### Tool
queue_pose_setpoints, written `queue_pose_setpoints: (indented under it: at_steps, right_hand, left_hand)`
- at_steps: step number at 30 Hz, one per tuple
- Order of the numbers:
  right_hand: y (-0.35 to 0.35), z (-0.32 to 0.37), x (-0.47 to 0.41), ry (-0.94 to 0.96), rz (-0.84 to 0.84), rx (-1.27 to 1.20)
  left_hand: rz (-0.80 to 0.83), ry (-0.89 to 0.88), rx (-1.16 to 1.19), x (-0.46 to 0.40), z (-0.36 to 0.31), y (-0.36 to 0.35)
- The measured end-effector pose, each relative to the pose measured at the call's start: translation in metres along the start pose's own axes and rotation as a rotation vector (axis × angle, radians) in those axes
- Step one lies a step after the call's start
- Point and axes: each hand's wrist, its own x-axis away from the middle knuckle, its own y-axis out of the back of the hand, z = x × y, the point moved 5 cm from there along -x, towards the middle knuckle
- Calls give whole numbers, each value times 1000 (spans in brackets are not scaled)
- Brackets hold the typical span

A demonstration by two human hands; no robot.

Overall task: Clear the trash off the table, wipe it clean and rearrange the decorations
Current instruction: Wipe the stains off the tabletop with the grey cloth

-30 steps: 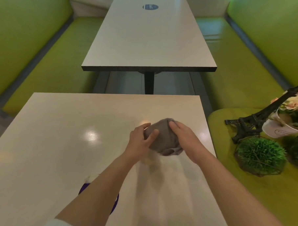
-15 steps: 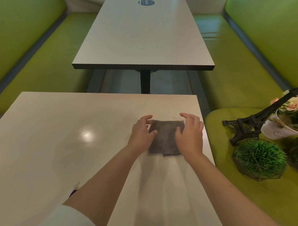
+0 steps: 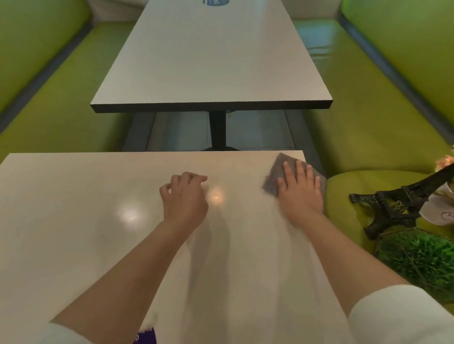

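With the right hand point(image 3: 299, 190) pressing flat, fingers straight, on the grey cloth point(image 3: 275, 174) at the far right corner of the table point(image 3: 62, 216), and the left hand point(image 3: 184, 198) loosely curled, empty, wiping wants even pressure in overlapping passes inward from that edge

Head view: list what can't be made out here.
- Cloth: mostly covered by the right hand.
- Flower pot: cut off by the right edge; its label is too small to read.
- Purple thing: cut off by the bottom edge, partly behind the left forearm.
- Far table's blue sticker: print too small.
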Motion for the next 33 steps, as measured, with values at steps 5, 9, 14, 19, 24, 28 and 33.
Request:
queue_pose_setpoints:
  at_steps: [5,9,14,19,24,28,33]
  right_hand:
    - [-14,118,9,303,36,-53]
    - [-16,123,-1,492,71,-57]
    - [3,31,-54,160,-29,8]
    - [-3,77,-51,28,-14,13]
    - [-21,184,-13,395,120,-90]
    - [-12,131,-27,427,77,-57]
    - [7,14,-40,102,17,4]
  left_hand:
    - [31,-18,-229,-15,9,-5]
    - [-27,-41,-270,-11,7,-8]
    - [-119,-61,-230,-9,12,-15]
    - [-168,-52,-162,-9,15,-18]
    - [-169,-71,-178,-13,15,-15]
    - [-105,-63,-93,-10,21,-12]
    - [44,-22,100,-19,29,-1]
